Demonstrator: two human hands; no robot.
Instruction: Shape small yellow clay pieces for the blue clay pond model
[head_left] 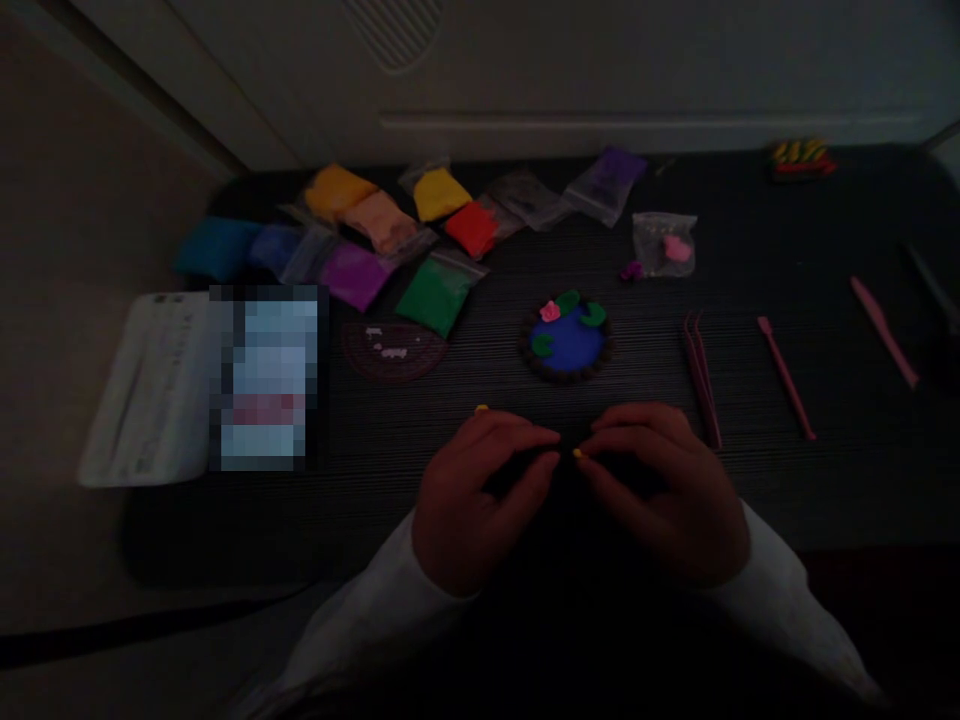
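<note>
My right hand [664, 490] pinches a small bit of yellow clay [577, 453] between thumb and fingers. Facing it, my left hand [487, 500] has its thumb and fingertips drawn together; whatever they may hold is hidden. Another yellow clay piece [481, 410] peeks out behind the left knuckles, mostly covered. Just beyond both hands lies a round clay pond [568, 340] with a blue middle and a dark beaded rim. Green lily pads [592, 315] and a pink flower [550, 311] sit on it.
Bags of coloured clay, one green [433, 295], line the table's back left. A pixelated screen [270, 380] and a white packet [154, 390] are at left, near a half-round mat [394, 355]. Tweezers [702, 385] and pink modelling tools [786, 380] lie at right.
</note>
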